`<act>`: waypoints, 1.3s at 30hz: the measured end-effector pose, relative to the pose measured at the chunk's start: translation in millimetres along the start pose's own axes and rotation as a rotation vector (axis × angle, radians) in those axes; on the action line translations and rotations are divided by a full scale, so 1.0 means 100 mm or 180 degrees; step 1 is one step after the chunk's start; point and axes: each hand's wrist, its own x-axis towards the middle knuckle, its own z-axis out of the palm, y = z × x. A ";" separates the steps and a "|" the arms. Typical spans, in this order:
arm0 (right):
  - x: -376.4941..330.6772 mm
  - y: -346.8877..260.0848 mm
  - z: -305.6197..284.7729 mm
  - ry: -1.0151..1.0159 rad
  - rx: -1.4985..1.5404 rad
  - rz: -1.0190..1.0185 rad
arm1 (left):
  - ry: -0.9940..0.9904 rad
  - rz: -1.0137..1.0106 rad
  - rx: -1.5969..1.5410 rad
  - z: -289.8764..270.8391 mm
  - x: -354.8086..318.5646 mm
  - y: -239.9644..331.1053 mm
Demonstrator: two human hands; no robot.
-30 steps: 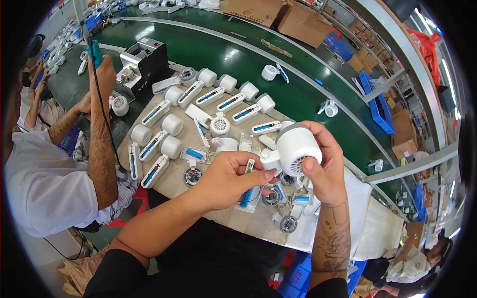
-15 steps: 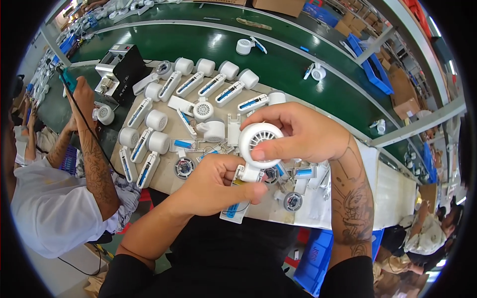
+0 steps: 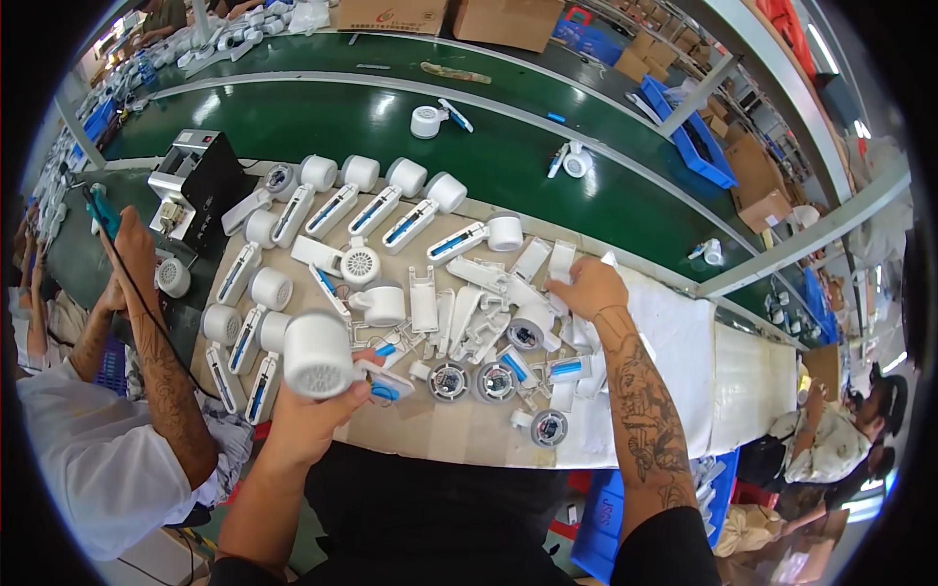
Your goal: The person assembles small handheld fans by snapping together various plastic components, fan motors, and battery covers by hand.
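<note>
My left hand [image 3: 298, 425] grips a white handheld fan by its open handle. The round, grilled fan head [image 3: 318, 352] faces up toward me, and a blue battery [image 3: 387, 391] with thin wires shows at the handle. My right hand [image 3: 596, 290] is at the far right edge of a pile of white plastic shells [image 3: 479, 313], touching or just above them. Its fingers are mostly hidden behind the hand, so whether it grasps a shell cannot be made out. Several round fan heads with exposed motors [image 3: 496, 381] lie in front of the pile.
Rows of open fans with blue batteries [image 3: 332, 210] stand on the table's left and back. A black-and-white machine [image 3: 200, 186] sits at the left, near a co-worker's tattooed arm [image 3: 166, 361]. Beyond runs a green conveyor belt [image 3: 322, 117] with a few fans. A blue crate [image 3: 601, 523] stands below the table's edge.
My hands have separated. The left has moved left with the fan, tilting it so the handle points right. My right hand has let go of the fan and moved to the shell pile.
</note>
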 end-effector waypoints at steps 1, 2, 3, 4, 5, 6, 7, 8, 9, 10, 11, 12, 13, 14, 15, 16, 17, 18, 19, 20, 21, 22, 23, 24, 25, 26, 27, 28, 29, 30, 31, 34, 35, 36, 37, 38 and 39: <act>0.03 -0.04 0.03 -0.0080 0.0023 0.0065 | -0.0021 -0.0035 -0.0057 -0.01 0.04 -0.03; 0.08 -0.01 0.11 0.0118 0.0188 -0.0045 | -0.0011 -0.0078 -0.0106 -0.02 0.08 -0.03; 0.11 0.05 0.16 0.0313 0.0359 -0.0153 | 0.0126 0.0046 -0.0147 0.07 0.12 -0.02; 0.09 0.02 0.14 0.0553 0.0507 -0.0293 | 0.0144 0.0079 -0.0289 0.11 0.16 -0.02; 0.08 0.10 0.15 0.0753 0.0454 -0.0627 | 0.0153 0.0111 -0.0441 0.13 0.20 -0.03; 0.09 0.21 0.13 0.0974 0.0401 -0.0947 | -0.0124 -0.0015 -0.0524 0.16 0.24 0.02; 0.10 0.25 0.02 0.0683 0.0387 -0.0781 | -0.0172 -0.0081 -0.0873 0.22 0.27 0.06; 0.06 0.19 -0.09 0.0382 0.0369 -0.0629 | -0.0209 -0.0137 -0.1220 0.23 0.28 0.08; -0.06 0.06 -0.20 0.0662 0.0593 -0.0754 | -0.0264 -0.0132 -0.1344 0.15 0.30 0.01; -0.21 -0.02 -0.34 0.0952 0.0808 -0.0844 | -0.0200 -0.0095 -0.1330 0.11 0.31 -0.01; -0.37 -0.15 -0.43 0.0739 0.2143 -0.0786 | -0.0260 -0.0050 -0.1400 0.08 0.32 -0.03; -0.58 -0.31 -0.51 0.0497 0.3450 -0.0667 | -0.0352 -0.0012 -0.1479 0.08 0.33 -0.06; -0.87 -0.47 -0.63 0.0380 0.3844 -0.0718 | -0.0366 0.0071 -0.1482 0.12 0.36 -0.07; -1.10 -0.63 -0.62 0.0219 0.4268 -0.0780 | -0.0346 0.0085 -0.1460 0.15 0.35 -0.07; -1.25 -0.65 -0.52 -0.0087 0.4585 -0.0868 | -0.0353 0.0151 -0.1498 0.19 0.35 -0.06; -1.43 -0.78 -0.47 -0.0415 0.4788 -0.0942 | -0.0356 0.0218 -0.1535 0.23 0.35 -0.04; -1.55 -0.86 -0.36 -0.0631 0.4883 -0.0919 | -0.0400 0.0212 -0.1532 0.31 0.37 -0.06; -1.64 -0.93 -0.24 -0.0881 0.5230 -0.0885 | -0.0286 0.0250 -0.1487 0.40 0.38 -0.06; -1.70 -1.04 -0.17 -0.0921 0.5345 -0.0749 | -0.0136 0.0303 -0.1427 0.45 0.36 -0.04; -1.75 -1.13 -0.11 -0.0939 0.5448 -0.0598 | -0.0208 0.0236 -0.1535 0.47 0.35 -0.07; -1.76 -1.20 -0.05 -0.0852 0.5523 -0.0551 | -0.0213 0.0242 -0.1518 0.48 0.34 -0.09; -1.77 -1.25 0.02 -0.0845 0.5529 -0.0572 | -0.0412 0.0303 -0.1352 0.49 0.33 -0.10; -1.78 -1.28 0.11 -0.0633 0.5599 -0.0476 | -0.0609 0.0363 -0.1185 0.50 0.33 -0.11; -1.78 -1.29 0.15 -0.0422 0.5665 -0.0379 | -0.0499 0.0304 -0.1217 0.51 0.32 -0.12; -1.79 -1.29 0.16 -0.0431 0.5671 -0.0388 | -0.0491 0.0312 -0.1210 0.54 0.32 -0.11; -1.79 -1.29 0.17 -0.0469 0.5559 -0.0320 | -0.0251 0.0318 -0.0958 0.58 0.30 -0.09; -1.79 -1.29 0.18 -0.0507 0.5445 -0.0253 | -0.0010 0.0322 -0.0708 0.60 0.30 -0.07; -1.78 -1.27 0.15 -0.0536 0.5452 -0.0257 | 0.0016 0.0323 -0.0699 0.58 0.27 -0.06; -1.77 -1.23 0.09 -0.0516 0.4675 -0.0401 | -0.0009 0.0336 -0.0679 0.55 0.25 -0.04; -1.75 -1.19 0.05 -0.0494 0.3897 -0.0543 | -0.0030 0.0349 -0.0658 0.52 0.24 -0.03; -1.72 -1.17 0.02 -0.0527 0.3906 -0.0561 | 0.0005 0.0355 -0.0648 0.50 0.23 -0.01; -1.58 -1.05 0.19 -0.0488 0.3863 -0.1706 | -0.0370 0.0502 -0.0724 0.47 0.20 0.01; -1.62 -1.02 0.24 -0.0510 0.3808 -0.1727 | -0.0578 0.0285 -0.0835 0.42 0.22 -0.01; -1.67 -1.01 0.29 -0.0537 0.3753 -0.1753 | -0.0779 0.0069 -0.0947 0.34 0.24 -0.04; -1.78 -1.03 0.39 -0.0699 0.4099 -0.1414 | -0.0815 -0.0074 -0.0667 0.29 0.24 -0.08; -1.90 -1.04 0.51 -0.0830 0.4163 -0.1283 | -0.0851 0.0381 -0.0250 0.22 0.24 -0.16; -1.99 -1.07 0.60 -0.0966 0.4222 -0.1150 | -0.0878 0.0826 0.0178 0.15 0.22 -0.21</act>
